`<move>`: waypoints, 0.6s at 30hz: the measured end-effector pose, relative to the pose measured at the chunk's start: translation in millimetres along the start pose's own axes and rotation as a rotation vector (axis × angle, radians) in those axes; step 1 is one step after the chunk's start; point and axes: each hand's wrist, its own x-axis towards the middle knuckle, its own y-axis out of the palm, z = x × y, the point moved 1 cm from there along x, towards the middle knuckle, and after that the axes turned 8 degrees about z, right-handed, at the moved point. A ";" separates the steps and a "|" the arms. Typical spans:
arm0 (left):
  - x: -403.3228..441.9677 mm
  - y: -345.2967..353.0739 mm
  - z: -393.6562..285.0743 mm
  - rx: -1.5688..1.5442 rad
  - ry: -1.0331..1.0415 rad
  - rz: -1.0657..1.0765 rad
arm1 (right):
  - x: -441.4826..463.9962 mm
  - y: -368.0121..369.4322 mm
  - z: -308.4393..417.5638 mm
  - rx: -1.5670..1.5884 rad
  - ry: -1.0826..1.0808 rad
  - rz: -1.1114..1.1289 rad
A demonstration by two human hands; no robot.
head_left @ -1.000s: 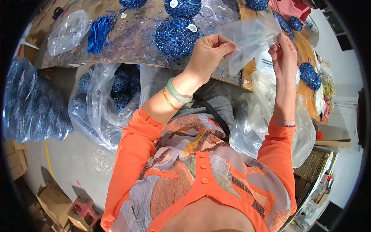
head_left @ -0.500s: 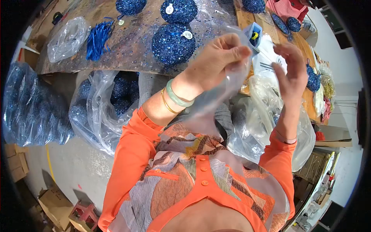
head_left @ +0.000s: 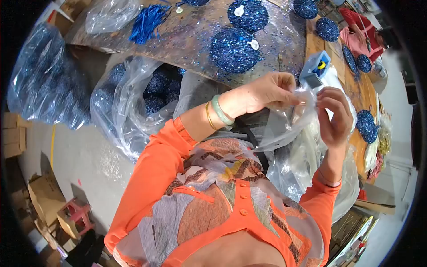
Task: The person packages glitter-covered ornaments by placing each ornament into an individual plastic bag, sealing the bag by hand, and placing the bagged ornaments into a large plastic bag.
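Observation:
In front of my chest, a clear plastic bag (head_left: 302, 118) is stretched between my two hands. My left hand (head_left: 262, 92), with a green and a gold bangle at its wrist, pinches the bag's edge between thumb and fingers. Curled fingers of my right hand (head_left: 336, 118) grip the same edge on the other side. Just beyond the hands stands a small blue box (head_left: 315, 66) with something yellow inside. Two blue glitter balls (head_left: 235, 51) with round white tags sit on the table, past my left hand.
The glitter-strewn wooden table (head_left: 187, 49) carries a bundle of blue strips (head_left: 149, 24) and a crumpled clear bag (head_left: 111, 15). An opened bag of blue glitter balls (head_left: 126, 104) and a full one (head_left: 46, 82) are at left. Another person (head_left: 358, 33) is at far right.
My hands have come close together, and my right hand, apart from the bag before, now grips its edge. The view has shifted, so the table appears further right.

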 end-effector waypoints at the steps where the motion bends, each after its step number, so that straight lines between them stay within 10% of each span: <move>1: -3.0 -2.9 1.8 0.164 -0.045 -0.062 | -0.7 -1.5 0.0 0.073 -0.004 0.012; 9: -21.2 -42.3 19.5 0.960 -0.244 0.115 | -17.2 -0.4 -29.4 0.825 -0.032 0.048; 13: -37.5 -53.8 20.2 0.882 -0.377 0.137 | -10.9 -2.0 -42.5 1.099 0.020 -0.120; 18: -46.2 -65.3 -1.1 0.683 -0.017 -0.003 | -6.4 16.8 -43.3 0.911 0.273 0.021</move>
